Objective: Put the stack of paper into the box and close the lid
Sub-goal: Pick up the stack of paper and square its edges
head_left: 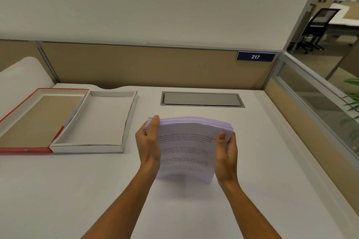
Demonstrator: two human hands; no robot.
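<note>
A stack of pale printed paper (187,147) is held above the white desk, bowed slightly upward in the middle. My left hand (148,141) grips its left edge, thumb on top. My right hand (226,152) grips the right edge. To the left stands the box (124,120), a shallow white tray that is open and empty. Its lid (25,150), red outside and brown inside, lies flat open on the box's left side, joined along the shared edge.
A grey metal cable hatch (202,99) is set into the desk (262,161) behind the paper. A tan partition (155,66) with a blue "217" sign (255,56) runs along the back. A glass divider (318,101) bounds the right side.
</note>
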